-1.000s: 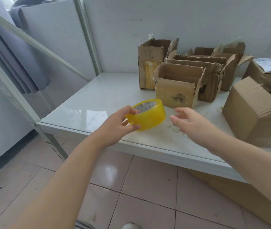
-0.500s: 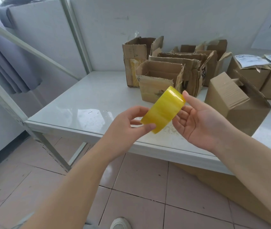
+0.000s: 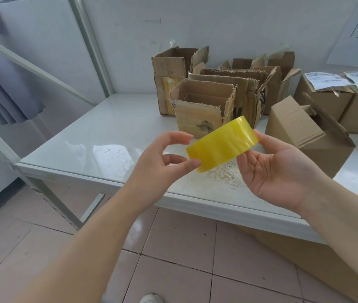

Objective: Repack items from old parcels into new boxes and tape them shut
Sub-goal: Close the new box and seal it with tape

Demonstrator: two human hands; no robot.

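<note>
Tape roll (image 3: pixel 221 145), yellow, is being held in the air between both hands, just above the front edge of the counter (image 3: pixel 108 132). Left hand (image 3: pixel 158 162) is pinching its lower end with thumb and finger; right hand (image 3: pixel 278 171) is gripping the other end, fingers curled behind it. Torn open boxes (image 3: pixel 197 110) are standing near the back edge, and a plain box (image 3: pixel 304 136) is lying just beside them, toward the right edge.
</note>
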